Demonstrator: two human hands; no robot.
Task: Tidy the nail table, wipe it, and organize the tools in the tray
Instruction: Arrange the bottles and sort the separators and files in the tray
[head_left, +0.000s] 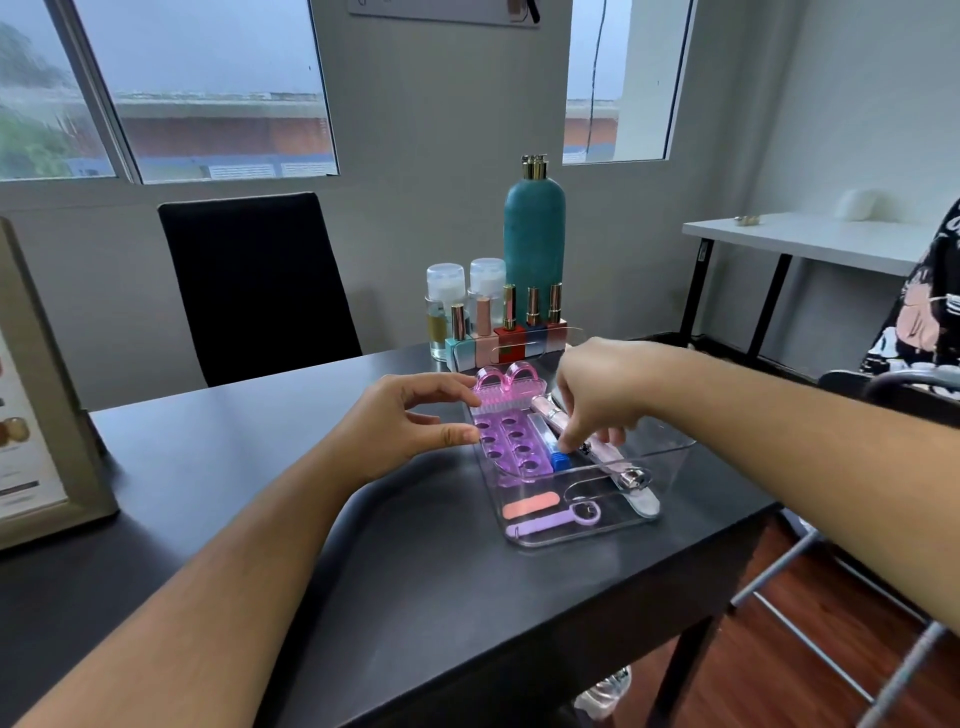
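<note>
Blue-capped tube (557, 459): small, light, stiff, smooth plastic, probably slippery; best pinched across body just above cap. Lies in clear tray (587, 538) on desk (415, 597), between purple toe separator (506, 447) and pink tool (621, 464). Right hand (602, 395): fingers bunched downward, pinching tube near cap. Left hand (395, 426): fingers spread, loose, touching tray's left wall.
</note>
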